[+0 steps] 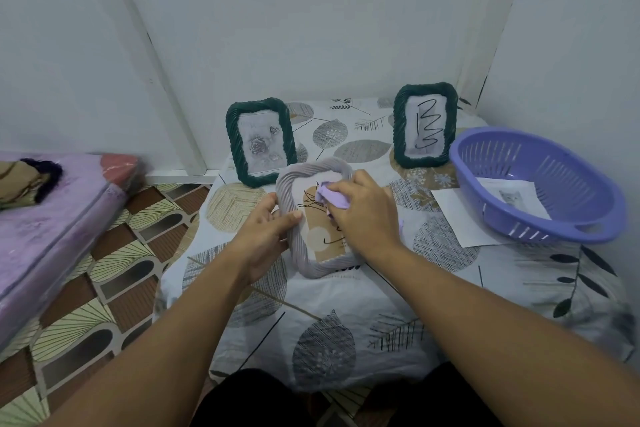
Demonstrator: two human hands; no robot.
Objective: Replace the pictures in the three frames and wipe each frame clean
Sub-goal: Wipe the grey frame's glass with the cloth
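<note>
Table (346,340), draped in a leaf-print cloth, carries all three frames. Basket (540,184), lilac plastic with slotted walls, sits at the table's right edge and holds a sheet printed with a small picture (512,198); a second white sheet (460,218) lies partly under its near rim. Two green frames stand upright at the back: the left one (260,142) shows a grey rose print, the right one (425,125) a black scribble on white, so whether either has been refilled or wiped cannot be told. The grey frame (311,218) lies tilted near the table's centre, a scribbled picture inside; it appears to be at the wiping step. Left hand (266,236) grips its left rim, thumb over the edge. Right hand (363,211) presses a bunched lilac rag (332,198) onto the glass, fingers curled round it.
</note>
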